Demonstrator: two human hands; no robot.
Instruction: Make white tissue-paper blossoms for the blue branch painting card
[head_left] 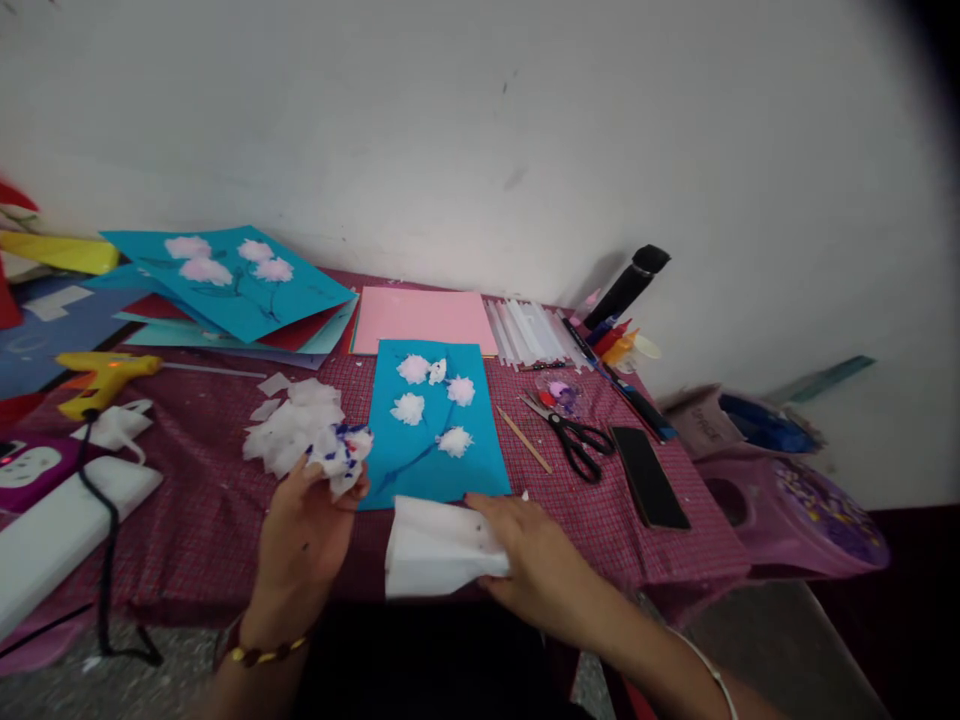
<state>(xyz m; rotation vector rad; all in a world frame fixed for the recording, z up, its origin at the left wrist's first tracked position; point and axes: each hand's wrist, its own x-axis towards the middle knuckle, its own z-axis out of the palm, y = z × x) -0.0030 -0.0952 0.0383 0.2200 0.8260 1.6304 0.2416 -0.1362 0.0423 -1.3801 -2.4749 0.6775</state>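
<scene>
My left hand (311, 515) is closed on a crumpled white tissue (341, 455) marked with blue and red stains, beside a pile of white tissue pieces (289, 430). With its fingers and thumb, my right hand (525, 545) grips a folded white paper (442, 548) near the table's front edge. Just beyond that paper lies a blue sheet (394, 455) bearing several white and pale pink tissue flowers and a dark painted stem. The folded paper overlaps the sheet's lower edge in view.
Scissors (574, 435), a wooden stick (525, 440) and a black phone (649, 478) lie right. A yellow glue gun (105, 378) and white power bank-like block (75, 530) are left. Behind are glue sticks (532, 332), pink paper (420, 315) and finished flower sheets (292, 290).
</scene>
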